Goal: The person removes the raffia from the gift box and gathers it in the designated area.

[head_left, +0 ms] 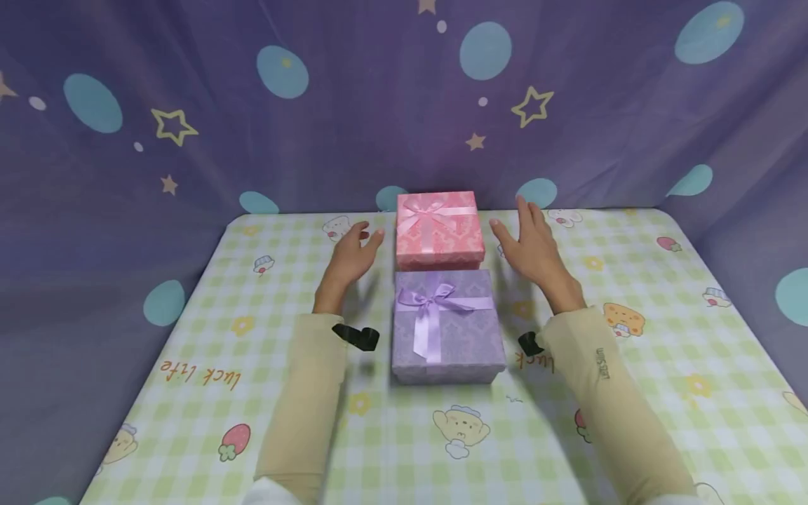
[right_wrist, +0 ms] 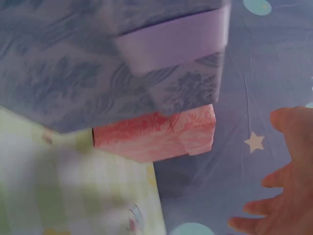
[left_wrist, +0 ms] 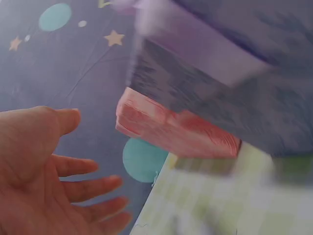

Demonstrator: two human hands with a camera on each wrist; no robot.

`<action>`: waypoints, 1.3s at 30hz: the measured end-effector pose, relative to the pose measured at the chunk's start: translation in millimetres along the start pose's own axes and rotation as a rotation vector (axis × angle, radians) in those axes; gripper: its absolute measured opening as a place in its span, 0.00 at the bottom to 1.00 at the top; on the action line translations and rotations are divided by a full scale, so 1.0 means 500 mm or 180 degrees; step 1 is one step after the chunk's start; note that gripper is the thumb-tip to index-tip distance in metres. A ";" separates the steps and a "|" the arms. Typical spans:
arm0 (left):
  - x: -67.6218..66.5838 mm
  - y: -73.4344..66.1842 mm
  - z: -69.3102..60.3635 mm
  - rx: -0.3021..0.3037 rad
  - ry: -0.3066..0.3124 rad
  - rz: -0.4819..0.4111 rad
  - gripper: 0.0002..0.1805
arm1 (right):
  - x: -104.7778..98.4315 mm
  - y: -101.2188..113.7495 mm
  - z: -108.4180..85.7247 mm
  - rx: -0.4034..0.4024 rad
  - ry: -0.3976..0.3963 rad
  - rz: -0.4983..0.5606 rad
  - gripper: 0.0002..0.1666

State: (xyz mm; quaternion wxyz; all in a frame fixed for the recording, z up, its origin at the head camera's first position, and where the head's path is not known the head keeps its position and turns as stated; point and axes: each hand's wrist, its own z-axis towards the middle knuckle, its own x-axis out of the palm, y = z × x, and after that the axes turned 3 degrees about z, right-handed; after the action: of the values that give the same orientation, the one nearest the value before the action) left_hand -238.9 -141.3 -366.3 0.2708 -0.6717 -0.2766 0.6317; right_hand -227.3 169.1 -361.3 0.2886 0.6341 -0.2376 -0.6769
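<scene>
Nearest, the left sleeve (head_left: 303, 400) and right sleeve (head_left: 612, 407), both beige, extend forward over a green-and-white checked cloth (head_left: 189, 337); a black strap (head_left: 356, 338) shows at the inner edge of the left cuff. Between the forearms stands the purple box (head_left: 461, 340), lidded and tied with a lilac bow (head_left: 432, 298). Farther on, the left hand (head_left: 349, 261) is held with thumb and fingers apart, grasping nothing, to the left of the pink box (head_left: 442, 238). The right hand (head_left: 532, 251), likewise empty, its fingers extended and thumb spread, lies to that box's right. The pink box, with a pink bow (head_left: 429, 214), sits directly behind the purple one; whether they touch cannot be told. Beyond hangs a star-patterned purple curtain (head_left: 379, 126).
</scene>
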 end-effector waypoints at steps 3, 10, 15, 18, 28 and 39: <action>0.000 -0.010 0.008 -0.0154 0.0171 -0.0557 0.31 | 0.002 -0.001 0.015 0.0028 0.0185 0.0402 0.46; 0.015 -0.017 0.034 -0.0509 0.0673 -0.1699 0.26 | 0.022 -0.005 0.045 0.0535 0.0726 0.1513 0.39; 0.024 -0.010 0.053 -0.0645 0.0813 -0.1886 0.24 | 0.037 -0.008 0.063 0.0742 0.0950 0.2070 0.31; 0.029 -0.007 0.062 -0.0717 0.0867 -0.2008 0.24 | 0.044 -0.012 0.070 0.0788 0.1011 0.2277 0.28; 0.037 -0.004 0.075 -0.0841 0.0898 -0.2110 0.22 | 0.045 -0.020 0.080 0.0905 0.1159 0.2604 0.17; 0.038 -0.003 0.071 -0.0811 0.0923 -0.2156 0.21 | 0.044 -0.018 0.079 0.0941 0.1155 0.2617 0.15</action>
State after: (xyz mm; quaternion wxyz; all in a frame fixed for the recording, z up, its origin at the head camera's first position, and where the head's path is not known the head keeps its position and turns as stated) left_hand -273.4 -126.2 -380.7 0.4147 -0.6529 -0.5178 0.3656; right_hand -268.2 158.4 -380.1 0.4762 0.6297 -0.5085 -0.3438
